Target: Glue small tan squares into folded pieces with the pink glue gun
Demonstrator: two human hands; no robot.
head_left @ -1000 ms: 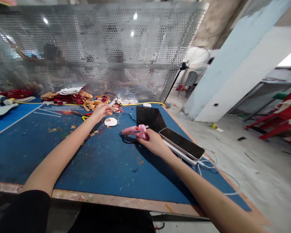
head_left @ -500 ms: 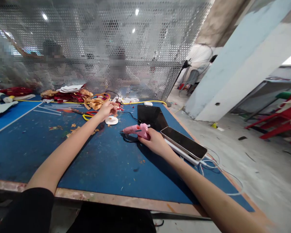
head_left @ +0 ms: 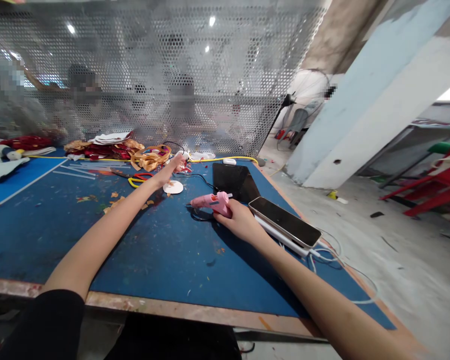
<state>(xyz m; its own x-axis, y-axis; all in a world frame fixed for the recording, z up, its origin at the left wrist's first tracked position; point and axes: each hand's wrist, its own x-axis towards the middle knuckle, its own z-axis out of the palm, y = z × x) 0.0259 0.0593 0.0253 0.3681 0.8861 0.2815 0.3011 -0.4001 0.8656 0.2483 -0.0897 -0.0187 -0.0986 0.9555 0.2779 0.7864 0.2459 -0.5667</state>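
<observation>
My right hand [head_left: 240,217] is wrapped round the handle of a pink glue gun [head_left: 210,201] that rests on the blue table [head_left: 60,225], its nozzle pointing left. My left hand [head_left: 169,170] stretches far forward with fingers extended toward a small red-and-white scrap [head_left: 181,166] near the back of the table; nothing shows in it. A white round disc [head_left: 173,187] lies just right of that hand. Orange ribbon curls [head_left: 149,157] sit left of the fingertips.
A phone [head_left: 284,221] lies on a white power bank with a white cable [head_left: 345,270] at the right edge. A black tablet [head_left: 234,181] sits behind the glue gun. Red and gold cuttings [head_left: 105,147] pile up at the back. A perforated metal screen [head_left: 172,75] closes the far side; people sit behind it.
My left hand has reached further forward and to the right, and its fingers have stretched out from a loose curl. My right hand and the glue gun have stayed put.
</observation>
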